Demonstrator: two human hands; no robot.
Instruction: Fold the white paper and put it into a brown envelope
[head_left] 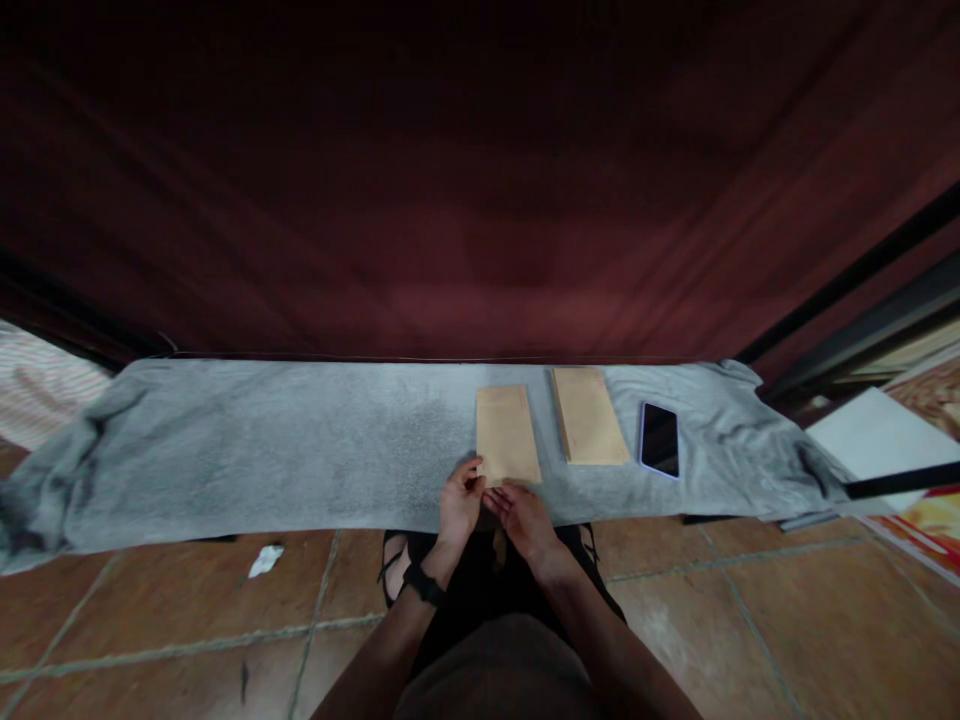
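A brown paper envelope (507, 430) with small red print near its far right corner lies on the grey cloth in front of me. My left hand (460, 502) pinches its near left corner, thumb and fingers closed. At the near edge, just right of that corner, my right hand (523, 515) has its bent fingers closed on the paper. The fingertips of both hands almost meet there. To the right sits a stack of similar brown envelopes (591, 415), touched by neither hand. A dark watch is on my left wrist.
Grey cloth (300, 440) covers the long narrow surface. Right of the stack lies a phone (660, 440) with a dark screen. A dark red panel (450, 250) rises behind. White sheets (885, 440) are at the far right; a scrap of white paper (265, 560) lies on the tiled floor.
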